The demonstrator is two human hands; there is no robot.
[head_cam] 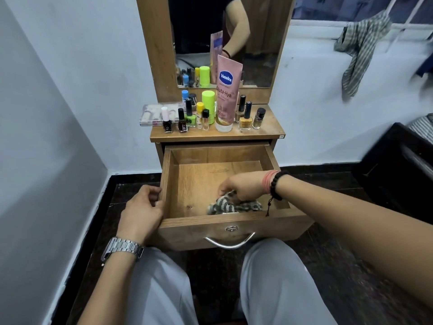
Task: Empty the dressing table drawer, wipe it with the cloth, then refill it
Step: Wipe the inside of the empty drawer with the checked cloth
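Note:
The wooden drawer stands pulled out under the dressing table top. Inside it lies only a striped green-and-white cloth, bunched near the front wall. My right hand reaches into the drawer and grips the cloth from above. My left hand holds the drawer's front left corner, fingers curled over the side wall. On the table top stand a pink Vaseline tube, a lime green bottle, several nail polish bottles and a makeup palette.
A mirror rises behind the table. White walls close in at left and behind. Another striped cloth hangs from a window rail at upper right. A dark cabinet stands at right. My knees sit below the drawer's metal handle.

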